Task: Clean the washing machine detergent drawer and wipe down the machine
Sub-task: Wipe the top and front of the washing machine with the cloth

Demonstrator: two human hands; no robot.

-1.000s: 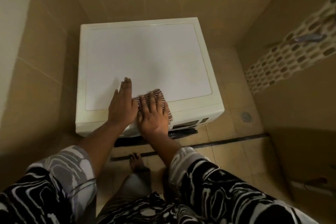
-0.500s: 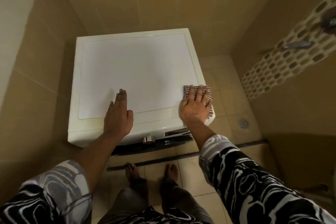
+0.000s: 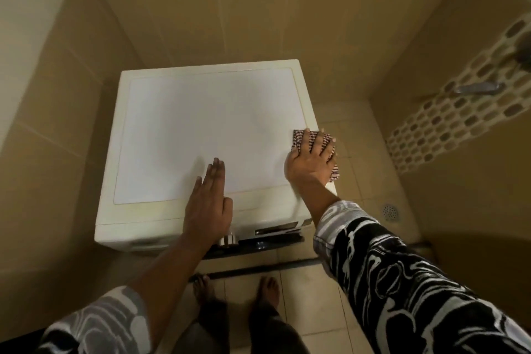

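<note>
On top of the white boxy washing machine point(image 3: 207, 129), at its right edge, my right hand point(image 3: 311, 158) lies flat with fingers spread, pressing down on the small red-and-white striped cloth point(image 3: 298, 139). My left hand point(image 3: 209, 204) rests flat near the front, fingers straight, holding nothing. To wipe well, I should press evenly and go in straight rows, edge to edge (corners too). The lid looks pale and smooth. The machine stands in a tiled corner.
</note>
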